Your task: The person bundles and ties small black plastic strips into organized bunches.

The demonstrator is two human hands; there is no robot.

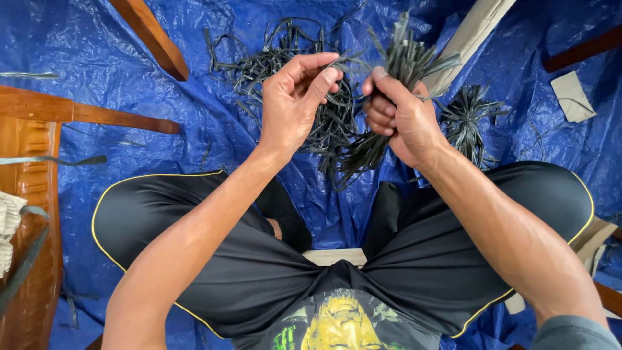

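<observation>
The fingers of the right hand [405, 120] clench a bundle of dark strips [389, 84] above the blue tarp [97, 58], the left hand [295, 104] pinches one strip from it, no container shows, and the bundle's middle stays hidden inside the fist.

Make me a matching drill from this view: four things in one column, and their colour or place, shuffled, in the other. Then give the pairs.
Things:
1. right hand
2. left hand
3. tarp
4. loose strips

Places or states:
A. pinches a single dark strip between thumb and fingers
B. blue, spread under everything
C. shut around a bundle of dark strips
D. lie in a tangled heap beyond the hands

Pairs: 1-C, 2-A, 3-B, 4-D
</observation>
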